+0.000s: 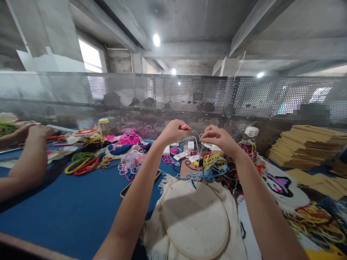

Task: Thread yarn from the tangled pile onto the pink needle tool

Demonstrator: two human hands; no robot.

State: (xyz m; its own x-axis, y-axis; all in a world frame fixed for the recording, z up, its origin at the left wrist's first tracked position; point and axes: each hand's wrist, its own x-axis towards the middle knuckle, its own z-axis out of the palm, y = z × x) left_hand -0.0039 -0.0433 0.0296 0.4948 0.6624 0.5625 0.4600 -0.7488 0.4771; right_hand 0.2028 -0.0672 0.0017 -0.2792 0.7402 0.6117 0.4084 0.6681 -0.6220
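Both hands are raised in mid-view above the far part of the table. My left hand [175, 131] is closed round a small pink-tipped tool [184, 127]. To its right, my right hand [216, 137] pinches a thin pale grey strand [201, 153] that hangs down toward the yarn. Nearer to me, a round wooden hoop [164, 213] holds cream cloth [196, 216] with frayed edges, lying between my forearms. Blue yarn [210, 174] and yellow yarn [214, 159] are heaped just beyond the hoop.
Red-and-yellow-handled scissors [89, 167] and a phone [126, 190] lie on the blue table [67, 213]. Another person's arm [29, 159] reaches in from the left. Brown envelopes [303, 146] are stacked at right. A perforated metal screen [168, 94] stands behind.
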